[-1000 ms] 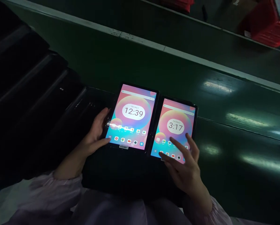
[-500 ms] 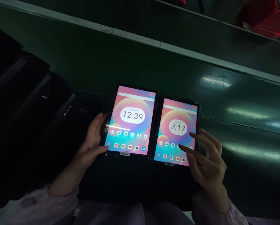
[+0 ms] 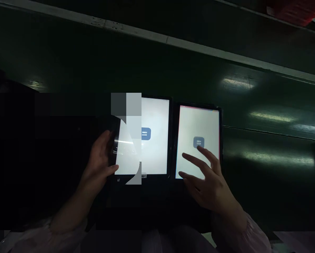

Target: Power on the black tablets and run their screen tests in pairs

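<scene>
Two tablets lie side by side in front of me. The left tablet and the right tablet each show a white screen with a small blue icon in the middle. My left hand grips the left edge of the left tablet, thumb at its lower left corner. My right hand hovers over the lower part of the right tablet, fingers spread, fingertips over the screen. Part of the left tablet's picture is broken into grey blocks.
A dark green conveyor belt runs behind and to the right of the tablets, with a pale rail along its far side. A red crate sits at the top right. Dark trays lie to the left, barely visible.
Both screens went from colourful home screens with clocks to white screens with a blue icon. My right hand moved left, back over the right tablet's lower screen. The whole view has darkened.
</scene>
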Demonstrator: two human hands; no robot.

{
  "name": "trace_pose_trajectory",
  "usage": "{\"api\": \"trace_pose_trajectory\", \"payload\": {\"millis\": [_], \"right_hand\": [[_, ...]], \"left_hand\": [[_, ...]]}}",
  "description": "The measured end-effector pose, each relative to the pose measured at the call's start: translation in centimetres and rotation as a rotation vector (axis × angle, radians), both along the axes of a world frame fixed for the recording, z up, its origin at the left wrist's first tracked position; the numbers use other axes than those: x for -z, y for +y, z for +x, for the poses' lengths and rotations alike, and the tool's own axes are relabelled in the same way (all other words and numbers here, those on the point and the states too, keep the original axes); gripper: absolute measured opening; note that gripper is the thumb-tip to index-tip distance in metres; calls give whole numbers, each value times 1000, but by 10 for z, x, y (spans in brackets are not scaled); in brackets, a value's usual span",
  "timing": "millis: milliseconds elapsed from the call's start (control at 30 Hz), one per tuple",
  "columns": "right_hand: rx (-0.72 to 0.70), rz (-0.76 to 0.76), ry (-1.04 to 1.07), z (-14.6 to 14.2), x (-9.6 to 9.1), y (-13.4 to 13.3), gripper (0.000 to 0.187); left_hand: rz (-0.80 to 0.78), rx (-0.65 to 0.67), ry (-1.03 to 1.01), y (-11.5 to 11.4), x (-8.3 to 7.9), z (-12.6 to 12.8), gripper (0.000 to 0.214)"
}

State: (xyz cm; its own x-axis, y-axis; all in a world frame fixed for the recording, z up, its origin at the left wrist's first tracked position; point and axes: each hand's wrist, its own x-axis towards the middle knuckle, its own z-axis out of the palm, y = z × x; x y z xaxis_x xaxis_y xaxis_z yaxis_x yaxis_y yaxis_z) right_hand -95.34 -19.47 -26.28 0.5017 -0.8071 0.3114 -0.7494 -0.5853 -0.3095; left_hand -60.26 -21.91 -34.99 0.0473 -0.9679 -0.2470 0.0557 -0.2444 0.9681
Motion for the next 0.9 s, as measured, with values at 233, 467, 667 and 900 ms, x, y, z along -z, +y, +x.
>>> {"api": "trace_pose_trajectory", "payload": {"millis": [233,467,667,900], "right_hand": [[264,-162,-77,-36,-16,-15,26],[519,-237,-46,-62,8,-28,29],[501,-195,-40,-54,19,-30,32],[434,-262,-75,-73,7,-24,33]], "left_hand": [[-14,-238,-14,-33,-17,-31,57],[42,-303,-84,-48,-30,-48,40],[87,-354,-123,-47,-38,-52,35],[152,-324,-210,-47,-51,-58,35]]}}
